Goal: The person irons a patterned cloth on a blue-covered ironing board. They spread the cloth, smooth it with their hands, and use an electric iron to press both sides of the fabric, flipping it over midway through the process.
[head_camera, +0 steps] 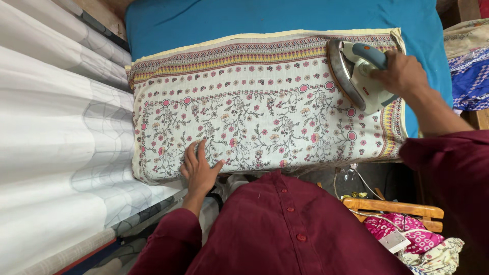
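A white cloth (265, 102) printed with pink flowers and striped borders lies flat on a blue padded board (214, 20). My left hand (198, 168) rests palm down, fingers apart, on the cloth's near edge. My right hand (402, 74) grips the blue handle of a white electric iron (356, 71). The iron is tipped on its side at the cloth's far right corner, its metal soleplate facing left.
A white curtain-like fabric (56, 132) with grey wavy lines hangs along the left. A wooden frame (392, 209) with pink patterned cloth (407, 231) sits at lower right. More blue printed fabric (471, 76) lies at the right edge. An iron cord (361, 178) dangles below the board.
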